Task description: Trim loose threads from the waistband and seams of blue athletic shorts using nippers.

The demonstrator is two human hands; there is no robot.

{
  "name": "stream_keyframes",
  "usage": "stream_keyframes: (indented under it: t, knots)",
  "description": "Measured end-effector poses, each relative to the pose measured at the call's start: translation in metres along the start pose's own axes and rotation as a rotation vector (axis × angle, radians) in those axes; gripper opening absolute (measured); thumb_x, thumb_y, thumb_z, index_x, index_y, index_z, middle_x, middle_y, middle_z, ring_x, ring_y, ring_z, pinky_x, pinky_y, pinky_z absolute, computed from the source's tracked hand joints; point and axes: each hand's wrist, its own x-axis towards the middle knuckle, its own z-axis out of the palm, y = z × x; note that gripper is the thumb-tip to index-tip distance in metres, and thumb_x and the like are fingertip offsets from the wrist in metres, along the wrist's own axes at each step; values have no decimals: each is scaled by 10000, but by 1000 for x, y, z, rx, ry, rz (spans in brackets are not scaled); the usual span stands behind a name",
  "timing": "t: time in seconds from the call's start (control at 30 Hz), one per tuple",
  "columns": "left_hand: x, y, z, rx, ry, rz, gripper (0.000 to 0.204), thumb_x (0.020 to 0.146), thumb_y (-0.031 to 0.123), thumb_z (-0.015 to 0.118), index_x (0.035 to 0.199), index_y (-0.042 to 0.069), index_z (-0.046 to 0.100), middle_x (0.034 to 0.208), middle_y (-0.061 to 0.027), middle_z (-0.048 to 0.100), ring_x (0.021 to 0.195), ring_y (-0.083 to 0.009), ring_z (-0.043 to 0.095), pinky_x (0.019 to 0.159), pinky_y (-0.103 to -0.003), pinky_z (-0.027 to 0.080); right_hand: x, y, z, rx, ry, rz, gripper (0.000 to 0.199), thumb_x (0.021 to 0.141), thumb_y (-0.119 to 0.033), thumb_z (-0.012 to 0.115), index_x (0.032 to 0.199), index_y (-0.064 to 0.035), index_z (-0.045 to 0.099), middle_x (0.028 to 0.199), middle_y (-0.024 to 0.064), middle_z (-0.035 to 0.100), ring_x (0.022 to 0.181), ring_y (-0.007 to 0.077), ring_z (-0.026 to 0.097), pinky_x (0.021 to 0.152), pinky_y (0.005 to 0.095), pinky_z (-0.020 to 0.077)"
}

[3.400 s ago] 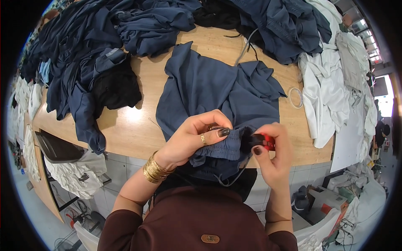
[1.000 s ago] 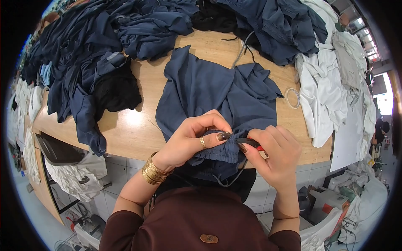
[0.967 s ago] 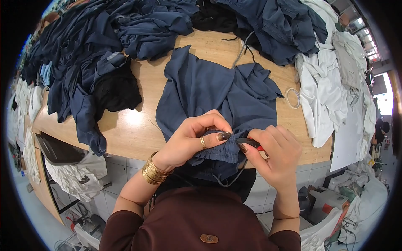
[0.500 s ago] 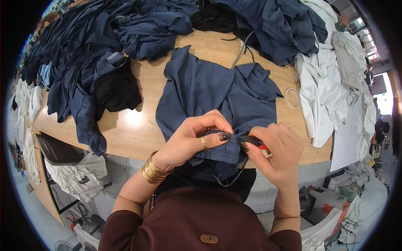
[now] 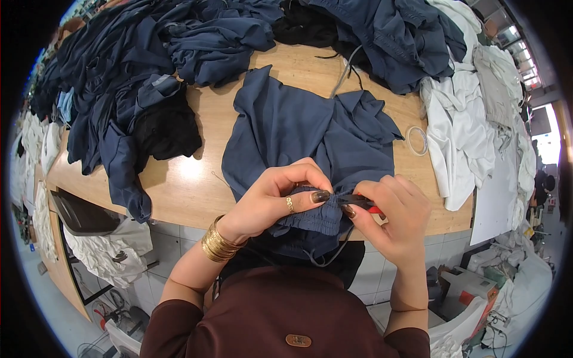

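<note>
1. The hands are close together but look apart. The left hand (image 5: 286, 194) pinches the gathered waistband (image 5: 313, 221) between thumb and forefinger; the right hand (image 5: 391, 215) is wrapped around a small black-and-red tool (image 5: 353, 201), its dark tip meeting the fabric just right of the left thumb.
2. The blue garment (image 5: 286, 131) lies in the middle of the worktop (image 5: 179, 191), its body spread on the far side and its waistband bunched at the near edge, between the hands.
3. For good work here, the left pinch should sit right beside the tool tip, so that the elastic gathers lie taut rather than slipping; fingertips are best held just behind the point.
4. Short, light strokes seem wiser than deep ones, since the folds hide which layer the tip is in; a careless push could nick the cloth. The exact contact is too small to tell.
5. The loose grey cord (image 5: 319, 262) hangs at the near side, below the waistband, and is best held clear of the tip.
6. Containers: a dark bin (image 5: 83, 212) stands at the left, below worktop level; its contents cannot be made out. At the near right, a boxy grey-and-orange carton (image 5: 468, 292) sits low among pale cloth; its inside is hidden.
</note>
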Motion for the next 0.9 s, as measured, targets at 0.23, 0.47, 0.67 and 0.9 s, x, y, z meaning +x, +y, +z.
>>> stream_keyframes:
  t: [0.23,0.47,0.67,0.9]
  knots:
    - [0,0,0,4,-17,10,104,859,46,583,950,-2,604,943,0,470,842,-57,480,760,-185,393,1,1,-1,-12,-22,-21,215,677,-269,719,768,-125,588,612,-22,443,545,151,438,481,281,322]
    - [0,-1,-1,-40,-25,-7,106,858,46,585,950,-4,601,942,2,470,837,-54,480,762,-185,397,-1,2,2,12,-23,-29,221,675,-274,721,775,-123,595,615,-19,453,544,152,440,476,281,322]
    - [0,-1,-1,-63,-19,-24,99,861,46,580,947,-1,597,942,5,475,839,-47,485,765,-183,401,0,2,2,26,-15,-30,222,670,-264,726,777,-118,597,619,-15,461,538,158,444,474,283,328]
    - [0,-3,-1,-97,-28,-21,106,863,50,575,954,-2,593,953,5,482,864,-45,498,780,-183,404,-3,2,7,66,-9,-7,217,668,-240,731,778,-110,596,623,-11,472,539,160,449,484,287,334]
